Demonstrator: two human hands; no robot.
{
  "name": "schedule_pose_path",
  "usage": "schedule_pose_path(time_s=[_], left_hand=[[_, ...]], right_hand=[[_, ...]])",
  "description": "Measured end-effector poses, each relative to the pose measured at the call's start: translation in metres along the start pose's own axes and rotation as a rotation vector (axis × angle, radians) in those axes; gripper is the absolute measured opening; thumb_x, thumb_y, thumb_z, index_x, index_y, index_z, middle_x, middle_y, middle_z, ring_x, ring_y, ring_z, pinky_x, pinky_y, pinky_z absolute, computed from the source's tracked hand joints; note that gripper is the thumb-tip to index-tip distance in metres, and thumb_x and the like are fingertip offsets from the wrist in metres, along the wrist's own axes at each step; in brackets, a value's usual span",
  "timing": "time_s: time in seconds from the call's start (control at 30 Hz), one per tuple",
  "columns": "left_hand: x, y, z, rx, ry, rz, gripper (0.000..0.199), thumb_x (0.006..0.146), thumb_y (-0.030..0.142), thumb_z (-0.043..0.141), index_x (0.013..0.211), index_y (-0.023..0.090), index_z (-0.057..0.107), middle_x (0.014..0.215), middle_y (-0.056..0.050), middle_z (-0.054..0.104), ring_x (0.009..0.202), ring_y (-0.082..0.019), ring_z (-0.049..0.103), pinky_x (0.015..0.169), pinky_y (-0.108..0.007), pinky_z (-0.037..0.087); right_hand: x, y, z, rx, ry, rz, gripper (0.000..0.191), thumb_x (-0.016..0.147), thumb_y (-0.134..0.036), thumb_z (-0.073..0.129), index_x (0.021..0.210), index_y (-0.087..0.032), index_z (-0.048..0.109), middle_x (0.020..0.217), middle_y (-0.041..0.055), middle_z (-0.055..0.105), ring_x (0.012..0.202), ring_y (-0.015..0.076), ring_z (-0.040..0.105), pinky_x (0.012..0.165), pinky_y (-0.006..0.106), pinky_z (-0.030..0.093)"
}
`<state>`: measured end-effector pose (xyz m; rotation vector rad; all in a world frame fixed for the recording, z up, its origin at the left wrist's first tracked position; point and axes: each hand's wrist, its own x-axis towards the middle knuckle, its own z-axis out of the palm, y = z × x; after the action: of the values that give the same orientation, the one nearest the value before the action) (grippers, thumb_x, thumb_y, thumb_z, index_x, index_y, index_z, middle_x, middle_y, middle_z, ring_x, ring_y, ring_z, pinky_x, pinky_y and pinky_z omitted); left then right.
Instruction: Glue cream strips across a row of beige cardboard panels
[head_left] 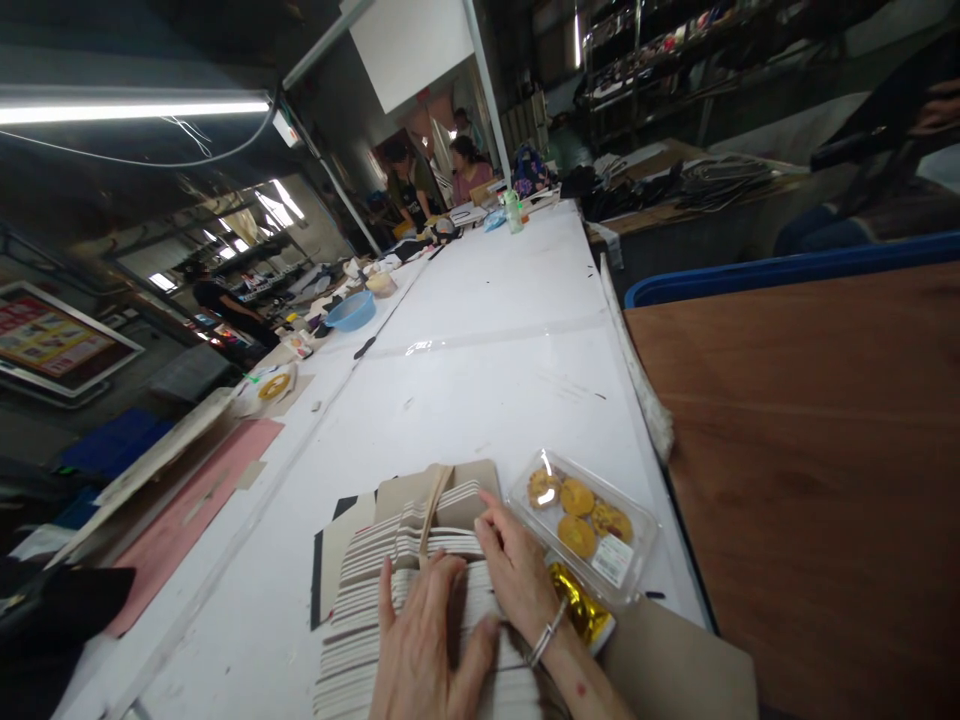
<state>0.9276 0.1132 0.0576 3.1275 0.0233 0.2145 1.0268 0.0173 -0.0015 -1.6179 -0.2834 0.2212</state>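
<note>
A fanned stack of pale, layered pieces (351,605) lies on the white table, with a tan strap (433,505) across its far part. My left hand (427,630) rests on top of the stack, its fingers apart and holding nothing. To its right, my right hand (517,565) touches the stack's right side with fingers loosely bent; whether it pinches an edge is unclear. A bracelet circles the right wrist. Beside that hand are a clear plastic box of round yellow cookies (577,515) and a gold foil packet (576,603).
The long white table (495,400) stretches away. A blue basin (351,311) and a green bottle (513,212) stand farther off. Brown board (810,440) lies right, pink sheet (199,515) left. Several people are in the background.
</note>
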Motion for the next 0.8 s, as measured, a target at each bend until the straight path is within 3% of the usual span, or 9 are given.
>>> schedule_pose_path(time_s=[0.17,0.4,0.8], left_hand=[[0.033,-0.011,-0.015,-0.035,-0.001,-0.141,0.023,0.086,0.031,0.041,0.106,0.029,0.052,0.112,0.000,0.060,0.108,-0.017,0.054,0.109,-0.052,0.008],[0.084,-0.020,0.001,0.039,-0.023,-0.157,0.027,0.084,0.020,0.038,0.091,0.030,0.062,0.102,0.001,0.062,0.099,-0.016,0.055,0.103,-0.048,0.018],[0.083,-0.023,0.008,0.037,-0.060,-0.131,0.035,0.078,0.015,0.039,0.092,0.034,0.065,0.095,0.003,0.064,0.094,-0.017,0.055,0.102,-0.048,0.019]], right_hand=[[0.000,0.000,0.001,0.009,0.014,-0.008,0.025,0.087,-0.027,0.038,0.070,-0.020,0.056,0.125,0.0105,0.055,0.113,0.0203,0.051,0.095,0.037,0.038],[-0.001,0.001,0.003,0.020,0.028,-0.027,0.024,0.087,-0.027,0.039,0.071,-0.020,0.056,0.117,0.0106,0.058,0.111,0.0206,0.052,0.095,0.038,0.038],[-0.003,0.001,0.001,0.022,0.032,-0.028,0.024,0.087,-0.026,0.040,0.072,-0.020,0.057,0.115,0.0091,0.058,0.110,0.0209,0.052,0.097,0.038,0.038]])
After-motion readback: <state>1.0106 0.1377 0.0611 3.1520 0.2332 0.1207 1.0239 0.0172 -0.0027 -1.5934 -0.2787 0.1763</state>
